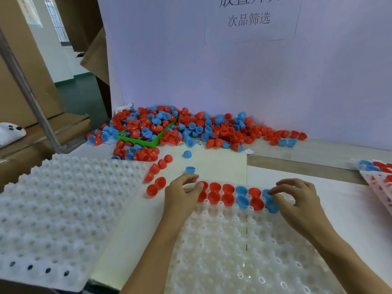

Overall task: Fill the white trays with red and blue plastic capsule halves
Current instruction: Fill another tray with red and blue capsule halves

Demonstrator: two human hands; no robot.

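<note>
Two hands seat capsule halves in the white tray's point(244, 247) far rows: left hand point(182, 194) pinches a red half point(201, 186), right hand point(297, 200) a blue half point(267, 193). Next, fetch more from the pile point(191, 128) at twelve o'clock

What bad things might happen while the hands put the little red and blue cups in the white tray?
1. Loose red halves lie right beside the left hand; a nudge could roll them away.
2. Both hands work at the tray at once, the right hand on a blue half, so a bump might knock seated halves out.
3. The big pile spreads wide; pieces near the table's edge might fall.
</note>
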